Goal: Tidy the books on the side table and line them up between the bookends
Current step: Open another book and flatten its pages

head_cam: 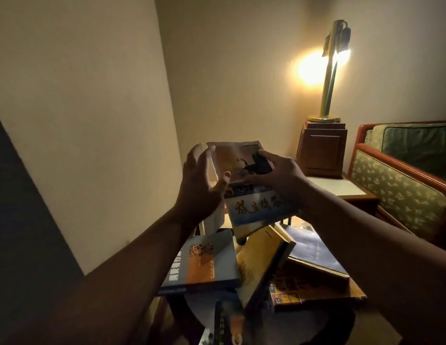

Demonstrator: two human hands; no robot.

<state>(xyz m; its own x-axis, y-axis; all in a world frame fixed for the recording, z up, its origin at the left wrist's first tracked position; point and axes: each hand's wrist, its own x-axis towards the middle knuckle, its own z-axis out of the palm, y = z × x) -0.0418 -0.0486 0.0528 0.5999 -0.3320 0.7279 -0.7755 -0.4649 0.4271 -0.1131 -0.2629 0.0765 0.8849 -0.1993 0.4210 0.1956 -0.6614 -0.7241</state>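
Right hand (279, 174) grips the book (231, 163) (left hand (200, 178) spread beside its edge).

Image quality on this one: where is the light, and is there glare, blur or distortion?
Head view: dim and warm, lit by the lamp, whose glare blows out the wall beside it; the left hand and the raised book are motion-blurred; the piled books below lie in shadow; wall edges bow from the wide-angle lens.
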